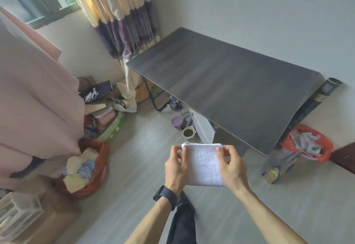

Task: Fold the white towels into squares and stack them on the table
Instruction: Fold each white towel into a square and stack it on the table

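My left hand and right hand pinch the folded white towel between them in the air, fingertips clamped on its far corners. To do this well I keep the stacked edges flush under my fingertips and the layers taut, so the square cannot slip open. Beyond my fingers, well apart, stands the dark table; I judge the towel should go there, laid flat.

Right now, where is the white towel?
The white towel is low in the middle of the head view, held folded between the left hand and right hand, over the floor just short of the dark table.
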